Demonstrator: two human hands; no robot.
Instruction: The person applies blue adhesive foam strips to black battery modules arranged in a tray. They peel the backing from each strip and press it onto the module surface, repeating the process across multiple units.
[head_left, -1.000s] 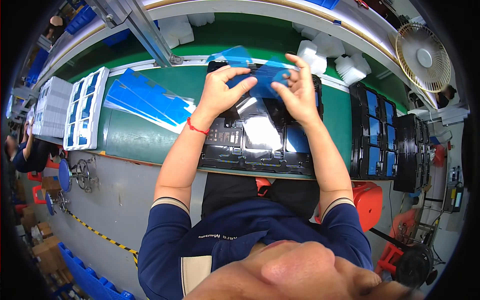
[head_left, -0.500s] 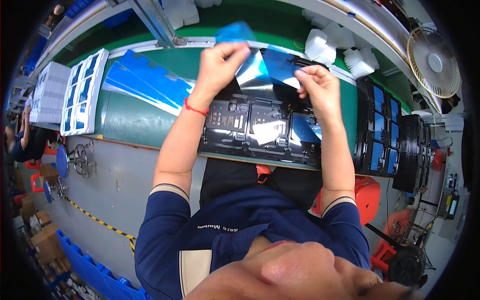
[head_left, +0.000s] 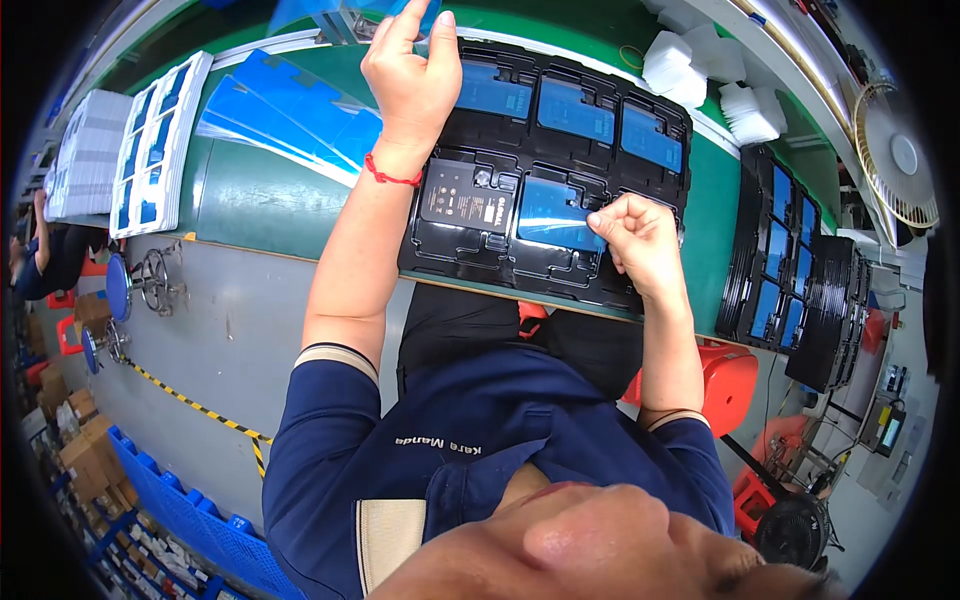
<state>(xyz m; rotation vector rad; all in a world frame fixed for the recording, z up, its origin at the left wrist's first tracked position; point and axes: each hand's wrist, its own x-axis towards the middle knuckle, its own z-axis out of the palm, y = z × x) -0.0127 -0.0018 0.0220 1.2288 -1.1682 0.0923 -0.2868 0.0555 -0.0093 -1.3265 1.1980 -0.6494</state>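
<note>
My left hand [head_left: 412, 75] is raised at the top edge, beyond the tray's far left corner, with a blurred blue film sheet [head_left: 340, 12] pinched at its fingertips. My right hand [head_left: 640, 240] pinches the right edge of a clear blue film [head_left: 560, 212] on the lower middle cell of a black plastic tray [head_left: 455, 262]. Left of it lies a bare flat black battery-like block [head_left: 466, 196] with white print. In the far row, several blocks carry blue film [head_left: 575, 112]. My right hand hides most of the near right cell.
Blue film sheets [head_left: 285, 110] lie fanned on the green bench [head_left: 255, 200] at left, beside white trays [head_left: 160, 145]. Black trays [head_left: 770, 260] stand stacked at right. White foam pieces [head_left: 675, 70] and a fan [head_left: 900, 150] are at the far right.
My left hand has moved up and left with a blue film. My right hand has come down toward me, and blue film now covers the lower middle block.
</note>
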